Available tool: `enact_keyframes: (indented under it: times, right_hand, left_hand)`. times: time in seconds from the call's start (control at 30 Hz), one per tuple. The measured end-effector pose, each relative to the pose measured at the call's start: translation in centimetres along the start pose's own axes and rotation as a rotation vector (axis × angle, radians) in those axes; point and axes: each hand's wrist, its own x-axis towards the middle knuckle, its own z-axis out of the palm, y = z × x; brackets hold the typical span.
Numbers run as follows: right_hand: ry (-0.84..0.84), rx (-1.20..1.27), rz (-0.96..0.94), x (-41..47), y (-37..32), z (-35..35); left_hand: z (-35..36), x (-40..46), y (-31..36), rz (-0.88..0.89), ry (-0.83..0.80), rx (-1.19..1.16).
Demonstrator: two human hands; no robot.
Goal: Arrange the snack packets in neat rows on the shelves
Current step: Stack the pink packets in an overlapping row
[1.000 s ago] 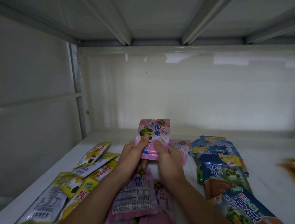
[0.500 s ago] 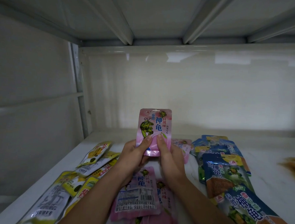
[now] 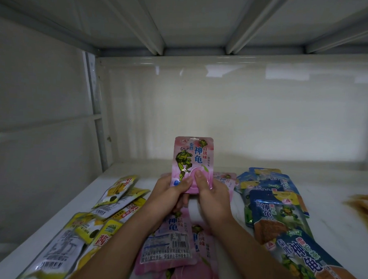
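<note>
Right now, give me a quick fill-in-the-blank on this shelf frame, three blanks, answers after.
1. The upright pink packet is held by ____ hands, the left hand and the right hand.
2. The yellow packets lie to the ____ of the arms.
3. The packets right of the arms are mostly ____.
Answers: both; left; blue

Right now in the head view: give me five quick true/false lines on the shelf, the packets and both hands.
1. Both hands, left hand and right hand, hold the upright pink packet. True.
2. The yellow packets lie right of the hands. False: they lie on the left.
3. The blue packets lie right of the hands. True.
4. The held packet shows its barcode side. False: its printed front faces the camera.
5. More pink packets lie flat on the shelf under the forearms. True.
</note>
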Motion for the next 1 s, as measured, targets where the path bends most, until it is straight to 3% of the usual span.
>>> enact_keyframes:
  times: [0.3, 0.5, 0.83, 1.0]
  right_hand:
    - [-0.089, 0.062, 0.022, -0.16, -0.32, -0.08]
    - [-0.094, -0.090, -0.058, -0.22, 0.24, 0.29]
    - [-0.170, 0.103, -0.025, -0.41, -0.22, 0.20]
    - [-0.093, 0.015, -0.059, -0.16, 0.47, 0.34]
  left_hand:
    - [-0.12, 0.21, 0.21, -0.060, 0.067, -0.086]
    - [-0.53, 0.57, -0.11, -0.094, 0.150, -0.116]
    - [-0.53, 0.57, 0.38, -0.016, 0.176, -0.238]
    - [-0.34, 0.64, 0.04, -0.028, 0.162, -0.167]
